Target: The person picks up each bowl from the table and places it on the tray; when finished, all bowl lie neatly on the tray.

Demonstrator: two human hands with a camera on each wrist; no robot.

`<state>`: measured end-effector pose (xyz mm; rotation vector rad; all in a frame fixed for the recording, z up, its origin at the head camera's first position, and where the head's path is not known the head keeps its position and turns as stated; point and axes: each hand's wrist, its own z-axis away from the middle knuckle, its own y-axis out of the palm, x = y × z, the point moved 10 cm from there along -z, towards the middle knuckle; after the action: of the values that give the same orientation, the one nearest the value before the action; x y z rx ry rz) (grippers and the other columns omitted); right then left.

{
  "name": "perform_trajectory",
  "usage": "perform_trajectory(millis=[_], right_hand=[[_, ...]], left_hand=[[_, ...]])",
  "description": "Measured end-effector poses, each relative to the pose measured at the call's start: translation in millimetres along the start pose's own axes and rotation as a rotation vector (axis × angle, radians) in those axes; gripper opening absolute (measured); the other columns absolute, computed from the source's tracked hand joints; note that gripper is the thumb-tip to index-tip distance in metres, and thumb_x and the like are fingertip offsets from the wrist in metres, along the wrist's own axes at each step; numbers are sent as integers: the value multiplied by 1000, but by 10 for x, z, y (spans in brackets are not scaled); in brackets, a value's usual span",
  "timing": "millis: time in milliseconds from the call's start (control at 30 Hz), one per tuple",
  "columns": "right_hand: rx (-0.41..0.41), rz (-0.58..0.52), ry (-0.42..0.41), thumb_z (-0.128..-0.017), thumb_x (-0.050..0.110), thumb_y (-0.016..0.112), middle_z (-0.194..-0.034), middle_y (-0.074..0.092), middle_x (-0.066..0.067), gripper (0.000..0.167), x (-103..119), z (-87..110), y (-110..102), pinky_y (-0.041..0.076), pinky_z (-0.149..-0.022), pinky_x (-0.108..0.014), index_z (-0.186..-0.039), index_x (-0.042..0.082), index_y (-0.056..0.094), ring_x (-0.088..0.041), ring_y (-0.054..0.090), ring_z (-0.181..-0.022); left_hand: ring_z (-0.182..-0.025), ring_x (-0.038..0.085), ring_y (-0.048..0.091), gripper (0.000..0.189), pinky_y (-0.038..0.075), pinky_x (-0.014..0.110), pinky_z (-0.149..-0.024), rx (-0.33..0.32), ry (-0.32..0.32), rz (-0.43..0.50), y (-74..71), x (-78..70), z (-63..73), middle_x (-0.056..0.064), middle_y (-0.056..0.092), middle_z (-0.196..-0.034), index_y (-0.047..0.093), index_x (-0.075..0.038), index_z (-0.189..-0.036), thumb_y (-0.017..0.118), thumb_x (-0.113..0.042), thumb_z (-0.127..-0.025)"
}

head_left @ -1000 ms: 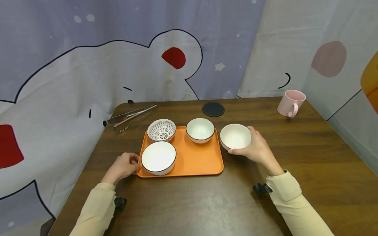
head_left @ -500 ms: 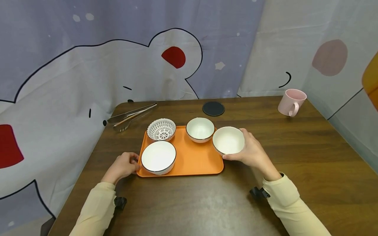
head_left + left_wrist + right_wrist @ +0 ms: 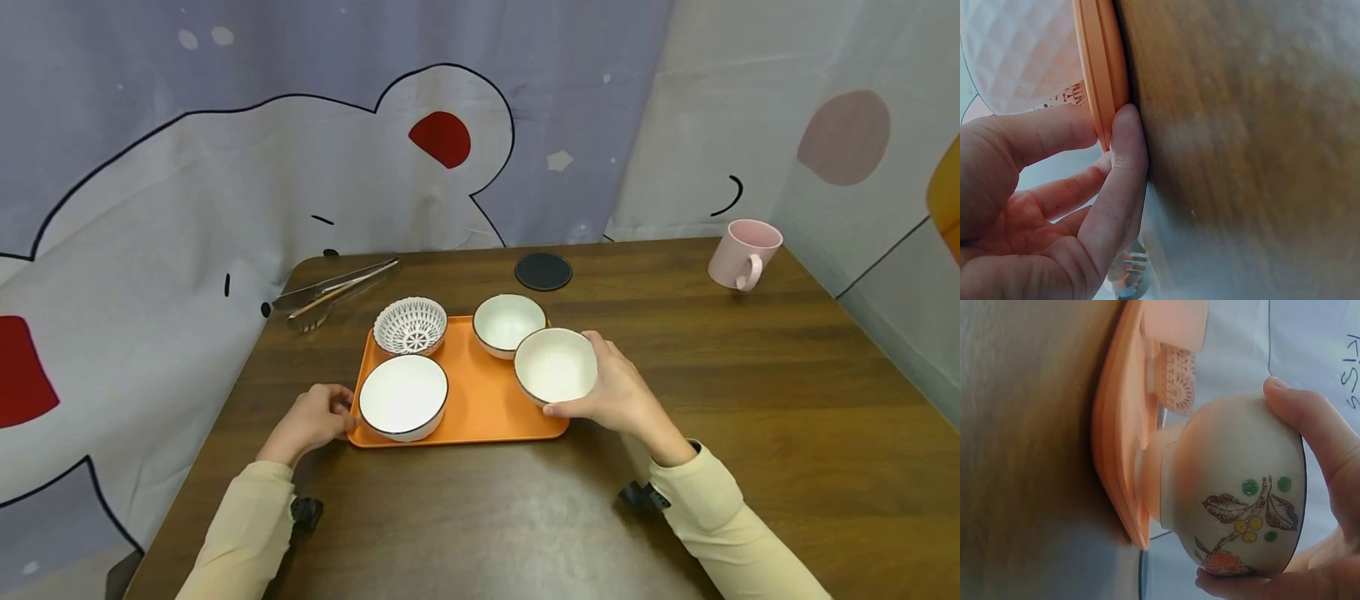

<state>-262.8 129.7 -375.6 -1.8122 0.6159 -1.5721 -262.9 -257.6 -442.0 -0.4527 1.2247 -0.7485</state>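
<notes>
An orange tray (image 3: 480, 408) lies on the table. My left hand (image 3: 309, 423) pinches its left rim between thumb and finger, which the left wrist view shows close up. On the tray stand a large white bowl (image 3: 403, 395) at front left, a black-patterned bowl (image 3: 410, 325) behind it, and a dark-rimmed pale bowl (image 3: 508, 322) at the back. My right hand (image 3: 621, 395) grips another pale bowl (image 3: 557, 365) by its side, over the tray's right part. In the right wrist view, this held bowl (image 3: 1241, 469) shows a painted sprig and its foot is raised off the tray.
Metal tongs and a fork (image 3: 311, 317) lie at the back left of the wooden table (image 3: 450, 517). A round black coaster (image 3: 543, 272) lies behind the tray. At the far right corner stands a pink mug (image 3: 744, 254). A printed curtain (image 3: 300, 175) hangs behind.
My right hand has carried the bowl left, from beside the tray to over its right part. My left hand has stayed at the tray's left rim.
</notes>
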Motion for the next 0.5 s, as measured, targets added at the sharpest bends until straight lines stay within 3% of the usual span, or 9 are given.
perform_trajectory(millis=[500], right_hand=[[32, -46, -39, -52, 39, 94, -122, 55, -13, 99, 170, 33, 372, 51, -87, -47, -134, 11, 45, -32, 58, -105]], left_hand=[[-68, 17, 63, 36, 57, 32, -64, 9, 5, -13, -2, -22, 15, 13, 58, -81, 56, 11, -114, 66, 0, -82]])
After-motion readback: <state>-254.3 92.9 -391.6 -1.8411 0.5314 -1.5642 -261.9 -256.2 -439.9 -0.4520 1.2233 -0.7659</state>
